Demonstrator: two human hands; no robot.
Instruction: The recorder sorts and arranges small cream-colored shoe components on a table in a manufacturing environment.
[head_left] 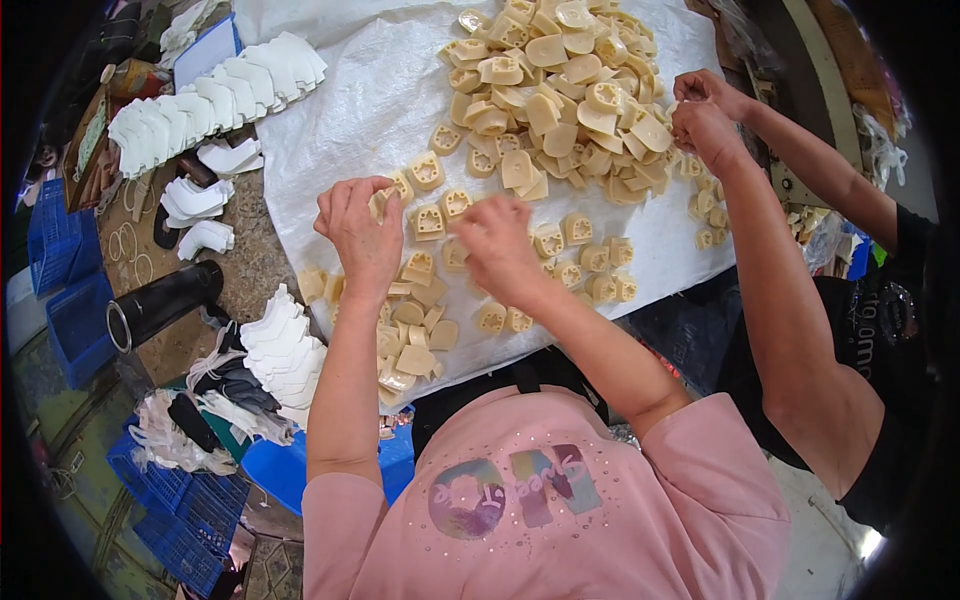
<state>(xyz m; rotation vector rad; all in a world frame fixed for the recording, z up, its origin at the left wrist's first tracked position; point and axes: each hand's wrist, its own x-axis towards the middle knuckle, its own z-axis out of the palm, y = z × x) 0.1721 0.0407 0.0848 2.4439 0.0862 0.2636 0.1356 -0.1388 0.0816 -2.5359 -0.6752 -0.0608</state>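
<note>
My left hand (362,230) reaches over the white sheet, fingers closed at the edge of a cream moulded part (402,187) with a hollowed end. Beside it, a similar cream part (426,171) stands hollow end up. My right hand (503,250) hovers to the right, over the loose rows of parts; motion smears its fingers, so what they hold, if anything, is unclear. Closest to that hand are a standing part (456,204) and another (547,240). Below my left hand, several cream parts (415,335) lie jumbled near the sheet's front edge.
A large heap of cream parts (565,95) covers the back of the white sheet (330,120). At the right, a co-worker's hands (708,125) work beside the heap. White curved pieces (225,95) are stacked at the left, near a black tube (165,300) and blue crates (75,330).
</note>
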